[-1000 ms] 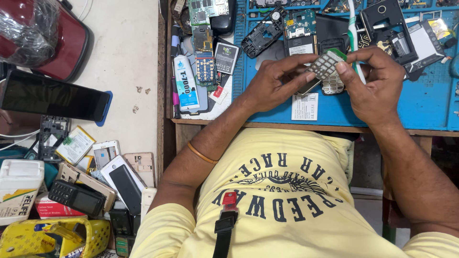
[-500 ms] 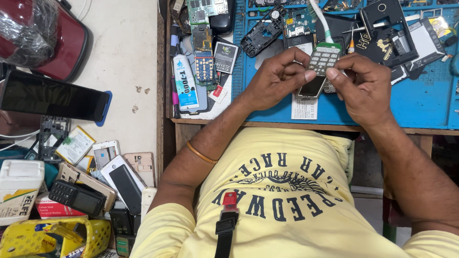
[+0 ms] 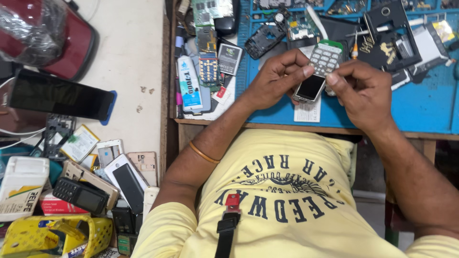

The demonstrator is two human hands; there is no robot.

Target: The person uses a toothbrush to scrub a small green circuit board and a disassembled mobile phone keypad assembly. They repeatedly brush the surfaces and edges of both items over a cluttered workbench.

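My left hand point(image 3: 277, 76) and my right hand point(image 3: 361, 91) together hold a small keypad phone point(image 3: 318, 71) just above the blue work mat point(image 3: 420, 110). The phone has a white keypad, a green top edge and a dark screen that faces me. My left thumb and fingers pinch its left side near the keypad. The fingertips of my right hand press on its right edge. A white paper slip point(image 3: 307, 111) lies on the mat under the phone.
Phone shells, circuit boards point(image 3: 209, 71), a battery point(image 3: 229, 58), a white glue tube point(image 3: 190, 83) and a screwdriver point(image 3: 355, 48) crowd the mat's far side. On the left lie a dark slab phone point(image 3: 60, 95), a red plastic-wrapped object point(image 3: 43, 33), several old handsets point(image 3: 126, 179) and a yellow basket point(image 3: 57, 236).
The phone has been turned so its dark screen shows, and both hands have shifted slightly down and towards me while keeping hold of it.
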